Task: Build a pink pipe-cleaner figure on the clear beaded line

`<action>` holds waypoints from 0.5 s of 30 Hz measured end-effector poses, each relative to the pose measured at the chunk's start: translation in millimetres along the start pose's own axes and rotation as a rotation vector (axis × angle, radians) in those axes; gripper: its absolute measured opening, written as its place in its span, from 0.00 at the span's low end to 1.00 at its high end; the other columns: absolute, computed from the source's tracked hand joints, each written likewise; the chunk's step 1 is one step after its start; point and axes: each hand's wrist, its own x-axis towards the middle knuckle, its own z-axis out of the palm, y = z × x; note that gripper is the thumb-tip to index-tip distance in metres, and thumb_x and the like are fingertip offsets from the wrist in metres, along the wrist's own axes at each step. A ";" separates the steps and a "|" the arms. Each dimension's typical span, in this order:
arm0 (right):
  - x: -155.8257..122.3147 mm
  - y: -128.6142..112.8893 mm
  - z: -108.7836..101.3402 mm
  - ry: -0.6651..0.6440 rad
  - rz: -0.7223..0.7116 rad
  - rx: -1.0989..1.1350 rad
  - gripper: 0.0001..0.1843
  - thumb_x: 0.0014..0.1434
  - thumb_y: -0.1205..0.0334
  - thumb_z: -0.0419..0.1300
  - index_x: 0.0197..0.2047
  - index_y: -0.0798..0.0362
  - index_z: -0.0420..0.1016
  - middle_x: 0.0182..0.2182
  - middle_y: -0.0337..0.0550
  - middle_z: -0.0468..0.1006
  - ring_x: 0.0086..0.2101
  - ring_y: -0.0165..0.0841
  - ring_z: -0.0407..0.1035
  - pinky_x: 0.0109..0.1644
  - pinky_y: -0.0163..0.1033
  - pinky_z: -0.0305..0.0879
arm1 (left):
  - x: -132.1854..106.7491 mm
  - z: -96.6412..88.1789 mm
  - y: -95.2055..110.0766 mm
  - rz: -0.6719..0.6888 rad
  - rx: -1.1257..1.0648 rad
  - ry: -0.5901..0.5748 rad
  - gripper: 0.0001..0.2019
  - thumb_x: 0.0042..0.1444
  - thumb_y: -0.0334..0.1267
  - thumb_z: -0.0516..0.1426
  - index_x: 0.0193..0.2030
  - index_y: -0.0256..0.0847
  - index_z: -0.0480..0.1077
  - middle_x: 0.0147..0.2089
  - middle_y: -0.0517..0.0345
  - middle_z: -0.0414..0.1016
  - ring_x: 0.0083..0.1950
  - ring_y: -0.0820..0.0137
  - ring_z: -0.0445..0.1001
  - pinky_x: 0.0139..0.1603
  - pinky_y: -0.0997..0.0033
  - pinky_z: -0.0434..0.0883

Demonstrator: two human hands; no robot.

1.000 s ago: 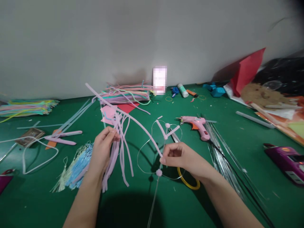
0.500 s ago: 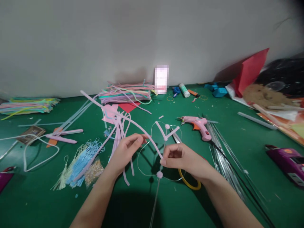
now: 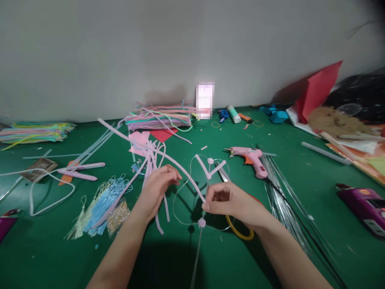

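My right hand (image 3: 227,198) pinches the lower end of a long pale pink pipe cleaner (image 3: 168,154), which arcs up and away to the left. Just left of that strip, my left hand (image 3: 159,188) is loosely curled with its fingers apart, and nothing shows in its grasp. By the right fingertips is a thin wire frame (image 3: 177,214) with round loops, a pink V of pipe cleaner (image 3: 208,176) and small pink balls (image 3: 201,222). Whether the right fingers also grip its stem I cannot tell. Scissors (image 3: 240,233) lie partly hidden behind the right hand.
A pink glue gun (image 3: 248,154) with a black cord lies right, beside a bundle of wires (image 3: 279,200). Left are blue tassels (image 3: 105,208), a bag of beads (image 3: 118,216) and loose pink pipe cleaners (image 3: 155,156). Pipe cleaner bundles (image 3: 159,117) line the wall.
My left hand has drawn slightly left, and its fingers have come away from the pipe cleaner. The right hand keeps its pinch almost in place.
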 end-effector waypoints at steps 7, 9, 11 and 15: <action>-0.2 1.2 -1.9 -0.011 -0.014 -0.002 0.10 0.43 0.62 0.72 0.23 0.53 0.75 0.21 0.33 0.72 0.24 0.24 0.63 0.31 0.31 0.60 | 11.4 -22.4 1.1 -0.003 -0.318 0.370 0.15 0.53 0.34 0.58 0.20 0.40 0.57 0.23 0.66 0.55 0.27 0.75 0.61 0.28 0.75 0.62; -0.5 1.7 -2.4 -0.017 -0.019 0.003 0.10 0.43 0.63 0.72 0.23 0.54 0.75 0.21 0.33 0.72 0.24 0.24 0.63 0.31 0.31 0.60 | 12.0 -29.0 1.7 -0.006 -0.312 0.411 0.16 0.52 0.37 0.60 0.19 0.40 0.57 0.22 0.67 0.56 0.26 0.76 0.61 0.29 0.75 0.63; -0.8 1.7 -2.6 -0.018 -0.021 0.005 0.09 0.43 0.63 0.72 0.23 0.54 0.75 0.21 0.33 0.72 0.24 0.23 0.64 0.31 0.30 0.60 | 11.1 -31.5 2.3 -0.005 -0.276 0.455 0.14 0.50 0.38 0.61 0.20 0.38 0.63 0.24 0.65 0.61 0.28 0.75 0.63 0.30 0.75 0.64; -0.6 1.1 -2.5 -0.013 -0.024 0.002 0.10 0.43 0.62 0.72 0.23 0.54 0.75 0.20 0.33 0.72 0.24 0.24 0.64 0.31 0.31 0.60 | 8.3 -27.6 1.6 -0.012 -0.176 0.476 0.10 0.45 0.40 0.66 0.29 0.35 0.75 0.32 0.57 0.73 0.33 0.74 0.68 0.32 0.76 0.65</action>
